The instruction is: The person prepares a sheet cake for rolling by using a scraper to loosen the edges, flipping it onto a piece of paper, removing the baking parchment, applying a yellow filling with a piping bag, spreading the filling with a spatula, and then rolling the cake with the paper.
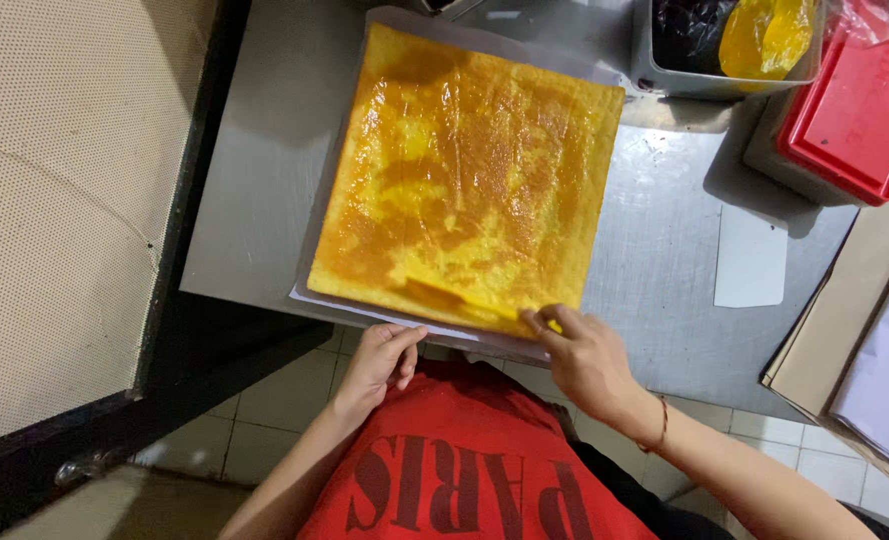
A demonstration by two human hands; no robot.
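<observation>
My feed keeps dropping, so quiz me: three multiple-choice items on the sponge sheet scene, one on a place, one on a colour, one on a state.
1. Where does the right hand touch the sponge sheet?
A. its far edge
B. its near edge
C. its middle

2. What colour is the lid of the box at the far right?
A. red
B. green
C. white

3. How does the sponge sheet lie?
A. rolled up
B. cut into strips
C. flat, coated with a glossy spread

Answers: 1 B, the fingers press the edge nearest the person. 2 A, the lid is plainly red. 3 C, the sheet lies flat on its paper, its top shiny, while the left hand grips the paper's near edge.
</observation>
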